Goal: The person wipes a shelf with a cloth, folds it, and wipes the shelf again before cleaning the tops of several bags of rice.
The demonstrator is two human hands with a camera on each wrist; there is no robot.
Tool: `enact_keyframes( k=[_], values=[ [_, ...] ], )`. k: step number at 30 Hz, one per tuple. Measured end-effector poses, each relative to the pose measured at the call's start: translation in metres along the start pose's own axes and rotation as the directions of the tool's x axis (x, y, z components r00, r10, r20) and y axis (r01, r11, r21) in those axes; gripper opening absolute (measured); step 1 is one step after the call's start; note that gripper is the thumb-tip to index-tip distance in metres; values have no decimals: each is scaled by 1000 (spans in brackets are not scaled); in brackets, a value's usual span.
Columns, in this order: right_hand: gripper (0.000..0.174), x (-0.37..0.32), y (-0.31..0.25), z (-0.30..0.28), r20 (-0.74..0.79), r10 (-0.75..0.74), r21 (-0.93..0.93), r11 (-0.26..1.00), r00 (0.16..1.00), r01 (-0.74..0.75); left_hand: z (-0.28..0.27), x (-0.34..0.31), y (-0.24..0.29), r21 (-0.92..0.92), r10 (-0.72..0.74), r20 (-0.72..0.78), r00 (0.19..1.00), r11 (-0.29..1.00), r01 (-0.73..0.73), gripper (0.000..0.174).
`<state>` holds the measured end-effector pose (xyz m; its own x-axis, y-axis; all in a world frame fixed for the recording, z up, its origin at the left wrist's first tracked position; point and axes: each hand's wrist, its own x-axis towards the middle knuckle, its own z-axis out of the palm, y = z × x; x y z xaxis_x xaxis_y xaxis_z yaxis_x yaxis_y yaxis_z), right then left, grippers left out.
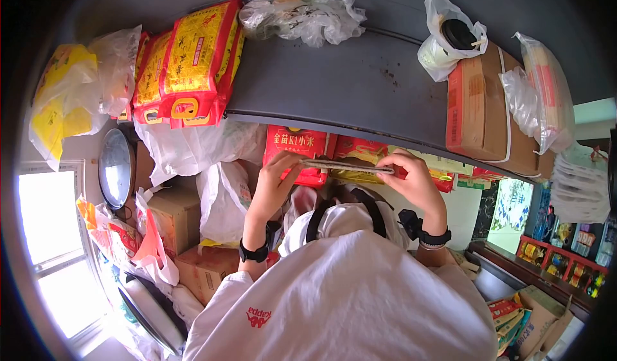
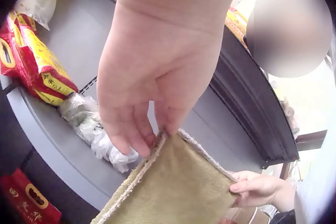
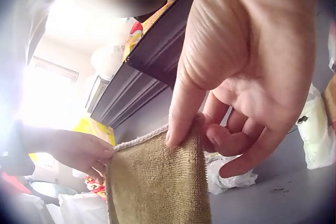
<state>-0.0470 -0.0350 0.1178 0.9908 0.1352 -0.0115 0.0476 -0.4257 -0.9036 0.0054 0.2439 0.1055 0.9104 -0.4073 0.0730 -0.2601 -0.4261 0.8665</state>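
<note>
A tan-olive cleaning cloth [image 2: 173, 182] with a pale stitched edge hangs between my two hands, folded over. From above, the cloth [image 1: 347, 166] shows only as a thin strip. My left hand [image 1: 273, 184] pinches one top corner between thumb and fingertips. At the opposite corner, my right hand [image 1: 414, 181] grips the edge, the thumb lying flat on the ribbed face of the cloth [image 3: 152, 182] in the right wrist view. Both hands are in front of the grey shelf [image 1: 334, 78], near its front edge.
Red-and-yellow grain bags [image 1: 193, 59] stand at the shelf's left, beside a crumpled clear plastic bag [image 1: 305, 17]. A cardboard box [image 1: 479, 104] sits at its right end, with a bagged dark-lidded cup [image 1: 457, 34] behind. Below the shelf are red packages [image 1: 295, 149] and white bags [image 1: 222, 197].
</note>
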Motion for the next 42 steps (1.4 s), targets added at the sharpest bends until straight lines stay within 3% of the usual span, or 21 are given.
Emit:
enact_keyframes(
  k=[2,12,14,17,19,21,23,25,28,29,31,32,34,36,37,39,42],
  values=[
    [13,-2,0,-1,-5,36,76,997,999,-35,-1,-1,2,13,12,-4,1000,1000,-12,16],
    [12,4,-3,-4,-8,25,1,1000,1000,-25,-11,4,11,19,-29,81,996,999,28,17],
    [11,12,-2,-2,-49,8,84,996,999,-3,-15,10,5,35,-26,85,996,999,23,17],
    [10,39,-17,-13,-41,-118,25,993,992,119,-31,29,-2,-71,13,62,998,997,-9,17],
    [9,65,-25,-24,-16,-126,120,985,992,127,-44,58,4,-232,-30,22,999,972,35,19],
    [9,100,-35,-34,-64,-143,201,967,988,153,-57,96,10,-344,45,-30,999,937,-53,20],
    [12,139,-45,-43,-166,-190,76,976,968,205,-67,137,16,-207,140,-147,979,964,-169,21],
    [16,181,-43,-47,-273,-209,42,973,939,229,-70,181,3,-19,337,-255,906,935,-353,21],
    [15,233,-15,-35,-419,-259,-8,960,870,281,-62,219,-29,106,371,-333,867,928,-357,21],
    [14,240,-6,-29,-449,-272,-62,960,851,274,-59,219,-36,168,345,-309,886,937,-306,23],
    [9,232,9,-15,-423,-485,-402,858,765,321,-43,214,-64,116,309,-346,886,951,-287,23],
    [11,227,20,-7,-400,-427,-260,901,811,347,-38,212,-85,127,282,-321,904,959,-254,23],
    [12,207,43,9,-281,-418,-244,902,864,357,-33,188,-99,68,189,-285,940,982,-177,22],
    [11,174,52,25,-218,-286,-168,953,933,253,-29,163,-116,-28,53,-208,977,998,-60,21],
    [11,159,59,36,-226,-215,-46,977,950,210,-28,152,-125,-67,3,-173,985,998,-15,20],
    [12,133,65,50,-228,-295,-1,953,928,303,-28,126,-126,-168,-51,-158,986,986,25,17],
    [10,102,58,62,-197,-314,-64,949,929,308,-26,88,-110,-325,-158,-124,980,939,111,14]
  ],
)
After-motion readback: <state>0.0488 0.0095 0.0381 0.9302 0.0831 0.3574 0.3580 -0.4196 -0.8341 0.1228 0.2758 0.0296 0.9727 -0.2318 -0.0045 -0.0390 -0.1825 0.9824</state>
